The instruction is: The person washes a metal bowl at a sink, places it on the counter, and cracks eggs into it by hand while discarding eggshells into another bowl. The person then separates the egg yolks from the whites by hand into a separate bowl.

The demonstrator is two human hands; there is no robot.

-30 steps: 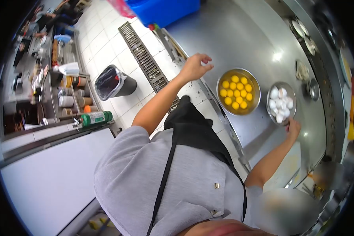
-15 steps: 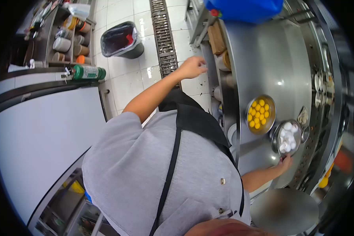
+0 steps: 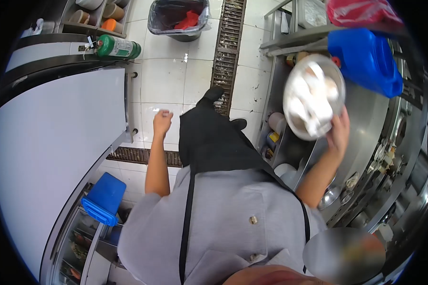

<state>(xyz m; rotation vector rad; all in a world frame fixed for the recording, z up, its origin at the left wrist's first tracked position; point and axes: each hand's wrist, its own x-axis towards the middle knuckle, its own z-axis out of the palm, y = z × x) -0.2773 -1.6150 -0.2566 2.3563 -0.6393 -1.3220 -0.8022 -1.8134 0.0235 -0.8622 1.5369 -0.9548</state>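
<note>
My right hand (image 3: 338, 132) grips the near rim of a round metal bowl (image 3: 335, 70) and holds it up over the edge of the steel counter. White eggshells (image 3: 311, 97) fill the bowl, blurred by motion. Down at my side on the left, my left hand (image 3: 162, 121) hangs over the floor with its fingers loosely curled, nothing visible in them. Behind my right forearm a metal bowl (image 3: 329, 197) sits on the counter, partly covered by the arm.
A lined trash bin (image 3: 202, 34) with something red inside stands ahead on the tiles. A drain grate (image 3: 226, 57) runs along the floor. A blue jug (image 3: 366, 61) is on the counter's far end. A green cylinder (image 3: 119, 47) lies at the left by the white surface (image 3: 66, 152).
My right hand has lifted the bowl of eggshells off the counter and carried it forward to the counter's edge. My left hand has swung back and left. My body has turned toward the aisle.
</note>
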